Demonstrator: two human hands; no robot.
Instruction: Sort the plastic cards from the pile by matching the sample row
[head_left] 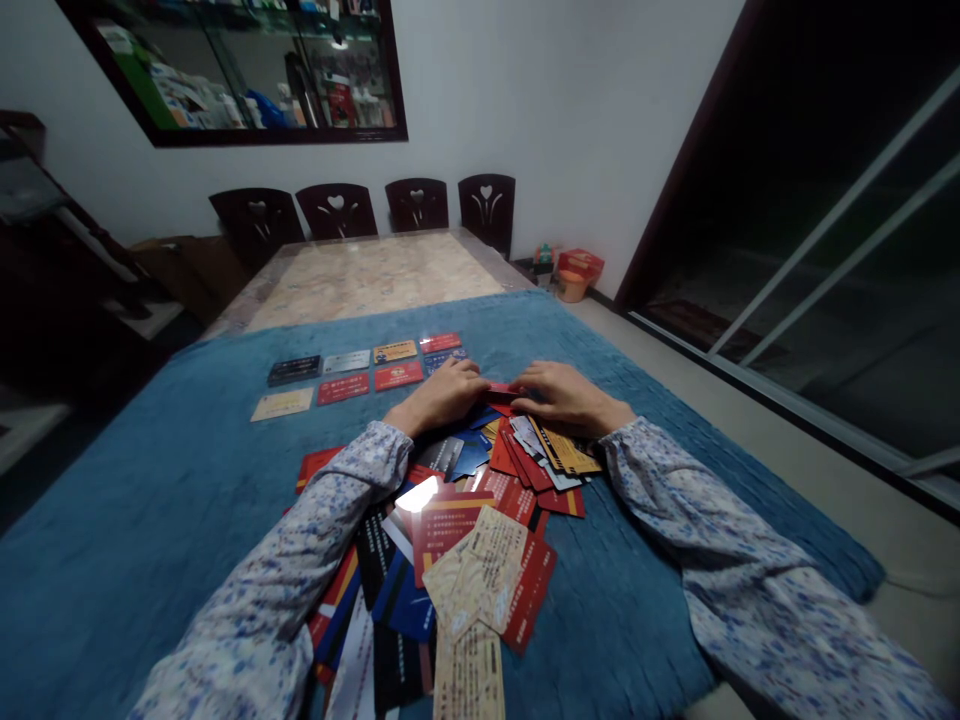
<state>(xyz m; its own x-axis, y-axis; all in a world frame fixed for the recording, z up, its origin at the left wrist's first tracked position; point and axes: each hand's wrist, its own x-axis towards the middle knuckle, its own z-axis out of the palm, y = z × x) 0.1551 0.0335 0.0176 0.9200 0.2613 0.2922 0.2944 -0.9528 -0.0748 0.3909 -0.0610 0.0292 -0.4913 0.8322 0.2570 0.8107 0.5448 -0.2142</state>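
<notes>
Between my two hands is a red card (pixel 504 391), just above the far end of a loose heap of cards. The fingers of my left hand (pixel 448 393) are closed at its left end, and the thumb and fingers of my right hand (pixel 561 394) pinch its right end. Whether more than one card is held, I cannot tell. Under my wrists spreads the heap, with cream cards (pixel 491 570), a dark red card (pixel 448 525), a blue card (pixel 405 597) and yellow cards (pixel 566 450). Beyond my left hand, cards lie in two rows, among them a black stack (pixel 294 370) and a red card (pixel 398 375).
A blue cloth (pixel 187 480) covers the near part of the table, whose patterned top (pixel 367 270) shows farther off. Dark chairs (pixel 416 205) stand along the far end. To the right are an orange bucket (pixel 572 286) and a sliding glass door (pixel 810 260).
</notes>
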